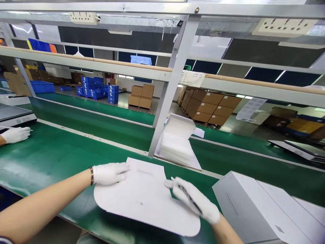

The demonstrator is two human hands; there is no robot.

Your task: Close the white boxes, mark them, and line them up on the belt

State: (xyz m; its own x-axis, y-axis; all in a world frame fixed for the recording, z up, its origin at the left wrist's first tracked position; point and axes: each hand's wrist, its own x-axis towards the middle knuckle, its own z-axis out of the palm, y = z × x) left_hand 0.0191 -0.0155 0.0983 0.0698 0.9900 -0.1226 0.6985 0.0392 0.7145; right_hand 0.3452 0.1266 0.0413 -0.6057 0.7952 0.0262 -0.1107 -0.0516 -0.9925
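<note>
A white die-cut cardboard sheet (142, 189) with rounded corners and a thin slot lies on the green bench in front of me. My left hand (111, 173), in a white glove, rests open and flat on its left side. At the right edge of the sheet is my right hand (194, 200), also gloved, with its fingers curled. A slim, dark, pen-like tool (189, 196) lies along that hand; blur hides its exact kind. Beyond the sheet, a stack of thin white foam-like sheets (176, 145) leans by the metal post.
Folded white cardboard pieces (256, 206) stand on the right. A co-worker's gloved hand (17, 135) is at far left near a flat device (17, 115). A metal post (175, 78) rises ahead from the green bench (68, 145). Brown cartons (212, 106) stand behind.
</note>
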